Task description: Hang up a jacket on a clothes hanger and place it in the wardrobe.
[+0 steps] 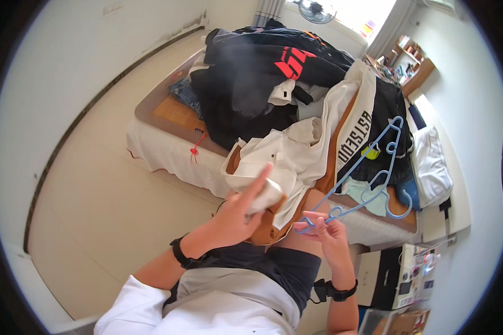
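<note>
A white jacket (pixel 293 159) with brown lining lies spread over the near edge of the bed, its lower part hanging toward me. My left hand (pixel 240 215) is at the jacket's near end, holding a raised white ribbed part, with the index finger stretched out along it; the thumb is hidden. In my right hand (pixel 327 229) one end of a light-blue plastic hanger (pixel 394 167) is pinched between the fingers. The hanger tilts up to the right over the bed, its hook away from my hand and no garment on it.
A big heap of dark clothes (pixel 246 72) covers the bed (pixel 156 114). A white pillow-like bundle (pixel 430 167) rests at the right. Beyond stand a fan (pixel 317 10) and a small shelf (pixel 411 53). A cluttered low unit (pixel 416 273) stands at lower right. Tiled floor (pixel 100 167) lies left.
</note>
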Motion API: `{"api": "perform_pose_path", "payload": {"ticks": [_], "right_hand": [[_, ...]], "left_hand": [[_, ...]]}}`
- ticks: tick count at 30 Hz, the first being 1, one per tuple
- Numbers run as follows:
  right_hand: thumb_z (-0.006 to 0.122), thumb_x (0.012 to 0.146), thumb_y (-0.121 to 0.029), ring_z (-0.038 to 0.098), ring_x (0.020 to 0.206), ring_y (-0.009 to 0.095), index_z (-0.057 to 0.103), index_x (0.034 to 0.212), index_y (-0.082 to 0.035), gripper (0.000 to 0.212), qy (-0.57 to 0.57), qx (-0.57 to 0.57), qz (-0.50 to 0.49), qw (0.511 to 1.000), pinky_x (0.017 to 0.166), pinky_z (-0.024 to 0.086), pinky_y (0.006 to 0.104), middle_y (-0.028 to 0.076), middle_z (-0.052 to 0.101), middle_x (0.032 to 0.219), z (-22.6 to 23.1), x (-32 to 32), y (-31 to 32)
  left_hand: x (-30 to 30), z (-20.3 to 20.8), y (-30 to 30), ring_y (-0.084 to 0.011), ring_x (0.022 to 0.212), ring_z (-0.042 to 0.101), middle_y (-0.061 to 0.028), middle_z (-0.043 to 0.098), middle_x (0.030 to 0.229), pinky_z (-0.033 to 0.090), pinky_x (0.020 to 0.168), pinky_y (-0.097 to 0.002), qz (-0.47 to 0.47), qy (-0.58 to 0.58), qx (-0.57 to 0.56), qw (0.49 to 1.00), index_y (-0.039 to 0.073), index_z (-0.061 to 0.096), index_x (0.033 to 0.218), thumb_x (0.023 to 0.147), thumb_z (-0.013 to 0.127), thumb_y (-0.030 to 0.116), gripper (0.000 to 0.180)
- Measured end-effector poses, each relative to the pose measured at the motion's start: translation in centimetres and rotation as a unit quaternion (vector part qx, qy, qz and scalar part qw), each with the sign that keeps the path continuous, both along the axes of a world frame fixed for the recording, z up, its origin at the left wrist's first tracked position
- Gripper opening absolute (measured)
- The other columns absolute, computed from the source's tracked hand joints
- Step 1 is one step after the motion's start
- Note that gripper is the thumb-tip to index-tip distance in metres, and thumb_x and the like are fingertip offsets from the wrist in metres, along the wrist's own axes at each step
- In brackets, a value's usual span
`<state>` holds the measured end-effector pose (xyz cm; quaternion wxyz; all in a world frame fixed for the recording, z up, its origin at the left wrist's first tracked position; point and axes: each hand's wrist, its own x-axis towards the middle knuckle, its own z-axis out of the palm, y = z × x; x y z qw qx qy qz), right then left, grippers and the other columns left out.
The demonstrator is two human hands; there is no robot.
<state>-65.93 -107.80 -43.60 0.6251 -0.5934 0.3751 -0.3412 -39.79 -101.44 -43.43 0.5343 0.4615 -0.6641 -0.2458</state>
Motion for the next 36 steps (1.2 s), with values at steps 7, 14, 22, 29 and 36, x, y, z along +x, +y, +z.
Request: {"api": "perform_pose_path", "payload": {"ticks": [7,14,22,29,36], "right_hand": [[0.058,0.099,-0.045,0.072,0.093,0.021,0.061,0.108,0.001,0.048,0.005,0.096,0.047,0.994,0.083,0.059,0.0352,0.01,0.069,0.098,-0.1,1.6,-0.9],[0.064,0.094,-0.029,0.062,0.076,0.007,0.063,0.109,-0.002,0.03,0.06,0.086,-0.014,0.994,0.061,0.047,0.0206,0.0,0.066,0.091,-0.3,1.8,-1.2],[0.063,0.097,-0.014,0.065,0.096,0.01,0.06,0.119,-0.004,0.024,-0.128,0.064,-0.098,0.985,0.08,0.051,0.0247,0.003,0.066,0.109,4.1,1.3,-1.5],[0.058,0.1,-0.022,0.062,0.115,0.021,0.056,0.13,-0.001,0.037,-0.128,-0.007,-0.188,0.974,0.099,0.051,0.0357,0.009,0.063,0.126,8.1,-0.5,-2.9],[0.058,0.1,-0.026,0.061,0.116,0.02,0.055,0.129,0.0,0.039,-0.113,-0.065,-0.159,0.979,0.099,0.05,0.035,0.011,0.062,0.126,13.9,0.5,-5.6]], "left_hand": [[-3.5,0.9,0.1,-0.0342,0.074,0.066,-0.0187,0.066,0.093,0.054,0.066,-0.0395,-0.126,-0.114,-0.001,0.986,0.019,0.018,0.16,0.085,0.058,-0.003,0.087],[-4.2,0.0,1.4,-0.0331,0.068,0.066,-0.0181,0.065,0.082,0.053,0.064,-0.0404,-0.131,-0.102,0.024,0.986,0.012,0.02,0.158,0.086,0.068,0.006,0.087],[-1.9,-4.8,0.3,-0.0292,0.093,0.066,-0.0126,0.067,0.097,0.052,0.082,-0.0398,-0.156,-0.123,0.106,0.974,0.008,0.056,0.123,0.079,0.077,0.018,0.049],[-3.0,-7.3,-0.5,-0.0293,0.103,0.058,-0.0095,0.056,0.11,0.047,0.089,-0.0422,-0.099,-0.283,-0.047,0.953,0.008,0.062,0.113,0.074,0.075,0.02,0.042],[-3.3,-7.4,-6.7,-0.0336,0.112,0.056,-0.0128,0.053,0.121,0.046,0.096,-0.0452,-0.061,-0.387,-0.101,0.915,0.007,0.054,0.126,0.067,0.082,0.024,0.068]]}}
